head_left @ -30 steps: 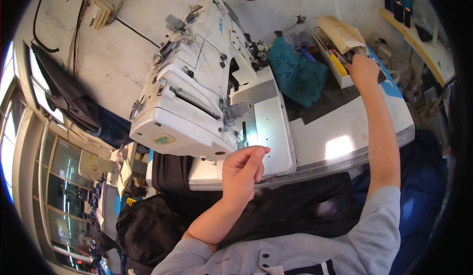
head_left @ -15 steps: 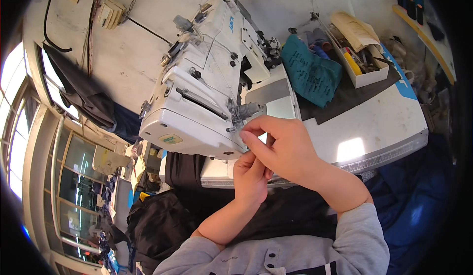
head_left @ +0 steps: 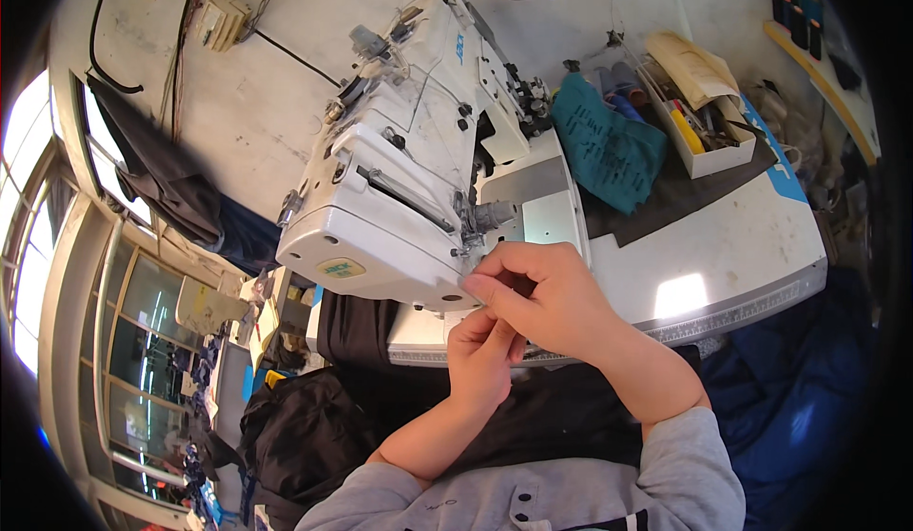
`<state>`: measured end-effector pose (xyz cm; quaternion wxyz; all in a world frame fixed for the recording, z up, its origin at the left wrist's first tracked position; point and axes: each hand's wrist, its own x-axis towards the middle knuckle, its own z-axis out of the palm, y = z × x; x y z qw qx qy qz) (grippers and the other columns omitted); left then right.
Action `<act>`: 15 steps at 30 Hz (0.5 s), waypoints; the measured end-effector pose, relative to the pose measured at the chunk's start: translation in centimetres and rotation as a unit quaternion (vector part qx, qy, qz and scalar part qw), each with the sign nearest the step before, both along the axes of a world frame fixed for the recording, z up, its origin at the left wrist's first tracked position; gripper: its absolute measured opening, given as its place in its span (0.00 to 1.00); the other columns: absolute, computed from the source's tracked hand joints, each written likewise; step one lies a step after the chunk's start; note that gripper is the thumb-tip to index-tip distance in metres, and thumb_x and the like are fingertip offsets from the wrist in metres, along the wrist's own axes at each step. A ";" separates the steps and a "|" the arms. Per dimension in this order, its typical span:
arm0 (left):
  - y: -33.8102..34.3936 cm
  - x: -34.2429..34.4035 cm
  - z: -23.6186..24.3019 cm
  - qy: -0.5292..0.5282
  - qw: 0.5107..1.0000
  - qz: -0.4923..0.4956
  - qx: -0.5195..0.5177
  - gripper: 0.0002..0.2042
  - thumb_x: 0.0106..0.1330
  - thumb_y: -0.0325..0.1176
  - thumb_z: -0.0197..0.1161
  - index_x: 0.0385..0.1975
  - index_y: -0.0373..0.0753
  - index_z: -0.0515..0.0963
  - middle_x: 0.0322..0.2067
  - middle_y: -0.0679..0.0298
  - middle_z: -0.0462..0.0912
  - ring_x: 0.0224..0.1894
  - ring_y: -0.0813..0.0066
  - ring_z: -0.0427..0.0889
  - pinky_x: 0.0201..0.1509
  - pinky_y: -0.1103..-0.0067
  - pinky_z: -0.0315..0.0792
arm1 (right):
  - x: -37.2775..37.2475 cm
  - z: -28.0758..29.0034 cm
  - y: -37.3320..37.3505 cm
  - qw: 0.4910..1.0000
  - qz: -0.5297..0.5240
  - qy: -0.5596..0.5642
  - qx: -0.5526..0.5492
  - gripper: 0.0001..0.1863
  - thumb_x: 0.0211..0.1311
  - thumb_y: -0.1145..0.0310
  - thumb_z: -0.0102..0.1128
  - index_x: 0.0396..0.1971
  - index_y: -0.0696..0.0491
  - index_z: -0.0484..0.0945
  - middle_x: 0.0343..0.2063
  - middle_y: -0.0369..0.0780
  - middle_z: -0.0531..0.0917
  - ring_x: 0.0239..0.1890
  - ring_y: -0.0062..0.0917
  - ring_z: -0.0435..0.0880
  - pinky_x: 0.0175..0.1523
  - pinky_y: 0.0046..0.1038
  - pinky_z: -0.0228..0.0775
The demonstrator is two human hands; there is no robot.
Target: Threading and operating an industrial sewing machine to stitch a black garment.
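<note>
A white sewing machine (head_left: 380, 208) stands in front of me, with its end facing my hands. My right hand (head_left: 547, 298) is at the lower corner of the machine head, just below a grey tension knob (head_left: 495, 214). Its thumb and forefinger are pinched together. Right below it is my left hand (head_left: 480, 360), with the thumb pressed to the curled fingers and the tips close to the right hand. Whatever lies in either pinch is too fine to make out. The hands partly cover the needle area.
On the white table (head_left: 732, 236) lies a teal cloth (head_left: 609, 141) beside an open box of tools (head_left: 713, 151). A measuring tape strip (head_left: 732, 312) runs along the front edge. Black fabric (head_left: 314, 426) drapes at the lower left, dark blue fabric (head_left: 789, 398) at the right.
My right hand has come down a little from beside the tension knob, still pinched. My left hand has hardly moved. The whole view has shifted slightly.
</note>
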<state>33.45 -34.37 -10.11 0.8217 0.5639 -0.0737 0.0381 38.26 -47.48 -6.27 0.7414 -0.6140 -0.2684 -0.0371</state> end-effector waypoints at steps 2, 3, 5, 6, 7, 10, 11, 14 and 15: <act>0.0 0.0 0.0 0.003 1.000 0.001 0.006 0.07 0.65 0.29 0.57 0.35 0.31 0.78 0.21 0.67 0.75 0.18 0.84 0.66 0.21 0.88 0.58 | 0.1 -0.1 0.1 1.000 -0.011 -0.012 0.005 0.09 0.56 0.70 0.61 0.25 0.61 0.77 0.15 0.36 0.77 0.18 0.12 0.73 0.24 0.18 0.64; -0.1 0.0 0.1 0.003 1.000 0.002 0.006 0.07 0.65 0.29 0.57 0.35 0.31 0.78 0.21 0.67 0.75 0.18 0.84 0.66 0.21 0.88 0.58 | 0.2 0.0 0.2 0.999 -0.037 0.010 0.010 0.09 0.57 0.70 0.60 0.25 0.61 0.77 0.14 0.35 0.77 0.18 0.12 0.72 0.23 0.18 0.64; -0.1 0.2 0.2 0.009 0.999 0.007 0.048 0.08 0.65 0.29 0.58 0.37 0.30 0.78 0.21 0.67 0.75 0.18 0.84 0.67 0.21 0.88 0.60 | 0.5 0.0 0.1 0.998 -0.061 0.031 0.013 0.09 0.57 0.70 0.60 0.25 0.61 0.76 0.14 0.35 0.76 0.18 0.12 0.72 0.23 0.18 0.63; 0.0 0.2 0.1 0.008 0.999 0.008 0.048 0.08 0.65 0.29 0.58 0.37 0.30 0.78 0.21 0.67 0.75 0.18 0.84 0.67 0.21 0.88 0.60 | 0.6 -0.1 -0.1 0.999 -0.048 0.026 -0.005 0.09 0.56 0.68 0.59 0.25 0.59 0.77 0.14 0.38 0.77 0.17 0.21 0.75 0.24 0.22 0.65; 0.0 0.1 0.0 0.001 0.999 0.006 0.048 0.08 0.65 0.29 0.58 0.37 0.30 0.78 0.21 0.67 0.75 0.18 0.84 0.67 0.21 0.88 0.60 | 0.6 -0.1 -0.2 0.999 -0.034 0.021 -0.022 0.10 0.55 0.66 0.58 0.25 0.57 0.77 0.15 0.42 0.78 0.17 0.30 0.78 0.25 0.26 0.67; 0.0 0.0 -0.1 -0.004 0.999 0.002 0.050 0.08 0.65 0.29 0.58 0.37 0.30 0.77 0.22 0.67 0.76 0.18 0.84 0.67 0.22 0.88 0.61 | 0.2 -0.1 0.2 0.998 -0.062 0.008 -0.015 0.09 0.55 0.66 0.58 0.24 0.57 0.77 0.15 0.42 0.78 0.16 0.31 0.78 0.25 0.26 0.67; 0.0 0.0 -0.1 -0.002 0.999 -0.001 0.052 0.08 0.65 0.28 0.58 0.37 0.30 0.77 0.22 0.67 0.76 0.18 0.84 0.68 0.22 0.88 0.61 | 0.3 -0.1 0.4 0.998 -0.062 0.007 -0.016 0.09 0.55 0.66 0.58 0.24 0.57 0.77 0.15 0.42 0.78 0.16 0.31 0.78 0.25 0.26 0.67; -0.1 0.2 -0.1 -0.018 0.999 -0.003 0.048 0.08 0.65 0.28 0.58 0.37 0.30 0.78 0.22 0.67 0.76 0.19 0.85 0.68 0.22 0.88 0.61 | 0.6 -0.1 0.8 0.995 -0.096 0.016 -0.023 0.07 0.56 0.71 0.59 0.25 0.59 0.76 0.13 0.35 0.75 0.17 0.13 0.71 0.23 0.18 0.63; 0.0 0.2 -0.1 -0.018 0.999 -0.004 0.048 0.08 0.65 0.28 0.58 0.37 0.30 0.78 0.22 0.67 0.76 0.19 0.85 0.68 0.22 0.88 0.61 | 0.5 -0.2 0.8 0.997 -0.073 -0.003 -0.021 0.07 0.56 0.71 0.60 0.25 0.59 0.76 0.13 0.35 0.75 0.16 0.13 0.71 0.22 0.18 0.63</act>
